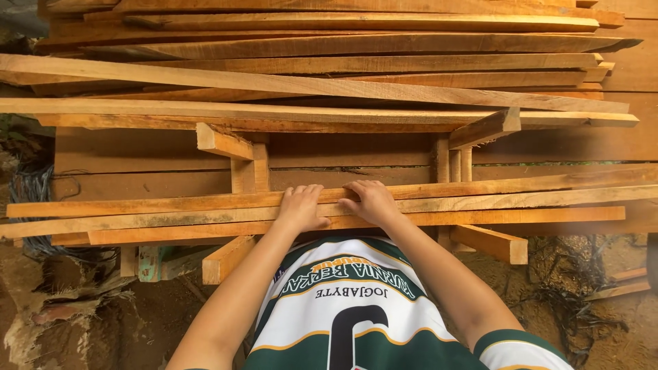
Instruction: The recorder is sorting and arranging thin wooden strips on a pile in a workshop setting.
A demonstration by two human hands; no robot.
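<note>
Long thin wooden slats (480,202) lie side by side across a low wooden frame in front of me. My left hand (301,207) rests palm down on the nearest slats, fingers curled over a slat's far edge. My right hand (370,201) lies right beside it, fingers bent over the same slat (171,203). Both hands press on the wood close together, near the middle of the slats' length.
A big stack of rough boards and planks (329,75) fills the far side. Short wooden support blocks (490,243) stick out under the slats. Bare dirt ground with bark scraps (62,301) and dark roots (569,294) lies on both sides of me.
</note>
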